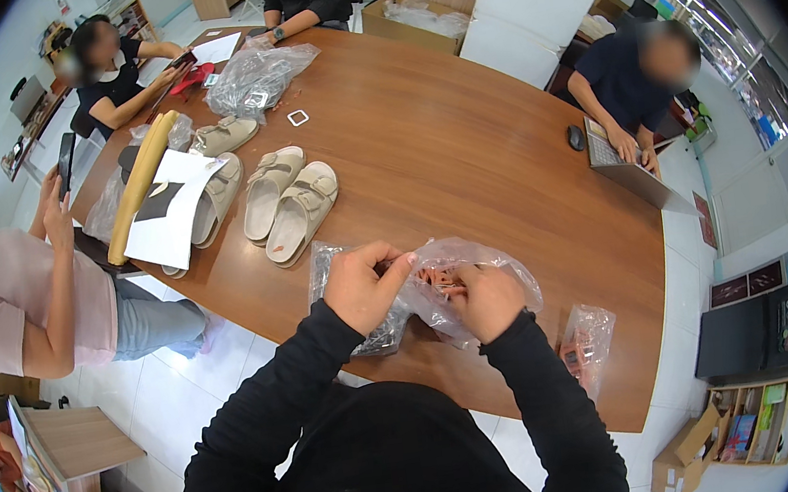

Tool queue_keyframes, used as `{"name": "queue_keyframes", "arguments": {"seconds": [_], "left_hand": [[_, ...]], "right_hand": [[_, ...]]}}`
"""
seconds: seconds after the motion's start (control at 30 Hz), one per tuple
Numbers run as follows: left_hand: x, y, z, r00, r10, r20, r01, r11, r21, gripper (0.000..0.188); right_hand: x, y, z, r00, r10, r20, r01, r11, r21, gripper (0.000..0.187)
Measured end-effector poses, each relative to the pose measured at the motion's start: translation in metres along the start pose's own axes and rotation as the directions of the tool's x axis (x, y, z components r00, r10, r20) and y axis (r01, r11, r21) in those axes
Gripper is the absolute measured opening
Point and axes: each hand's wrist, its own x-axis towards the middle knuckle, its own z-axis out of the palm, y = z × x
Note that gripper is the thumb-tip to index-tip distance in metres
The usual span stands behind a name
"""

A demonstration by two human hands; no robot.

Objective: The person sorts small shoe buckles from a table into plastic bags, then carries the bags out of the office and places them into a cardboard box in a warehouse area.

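Just in front of me, a clear plastic bag (465,250) holding small orange-brown pieces (436,280) is held above the table. My left hand (360,289) pinches the bag's left edge between thumb and forefinger. Over the bag's mouth, my right hand (495,300) has its fingers curled down among the pieces; what its fingertips grip is partly hidden. Another clear bag (384,338) with grey or dark contents lies under my left hand and wrist. To the right of my right forearm is a small clear packet (588,345) with orange-brown pieces.
Beige two-strap sandals (303,210), a white sheet (167,236), a yellow roll (140,194) and a crumpled plastic bag (260,74) occupy the wooden table's (420,135) left side. A person types at a laptop (625,163) on the right; other people are at the left and far side.
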Motion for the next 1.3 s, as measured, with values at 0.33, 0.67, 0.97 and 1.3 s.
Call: {"name": "queue_keyframes", "arguments": {"seconds": [0.33, 0.67, 0.97, 1.3], "left_hand": [[-0.011, 0.035, -0.017, 0.987, 0.154, -0.044, -0.157, 0.986, -0.062, 0.016], [-0.023, 0.047, -0.010, 0.951, -0.051, 0.305, 0.194, 0.865, -0.462, 0.020], [-0.026, 0.037, -0.005, 0.963, -0.120, 0.240, 0.217, 0.876, -0.430, 0.019], [-0.032, 0.048, -0.016, 0.934, -0.063, 0.351, 0.281, 0.736, -0.616, 0.016]], "right_hand": [[-0.025, -0.009, -0.048, 0.979, 0.157, 0.133, -0.172, 0.271, 0.947, 0.018], [-0.036, -0.029, -0.057, 0.963, -0.045, 0.265, -0.257, 0.125, 0.958, 0.019], [-0.039, -0.033, -0.044, 0.990, 0.061, 0.124, -0.132, 0.147, 0.980, 0.018], [-0.030, -0.034, -0.044, 0.771, -0.263, -0.581, 0.538, 0.758, 0.370, 0.033]]}}
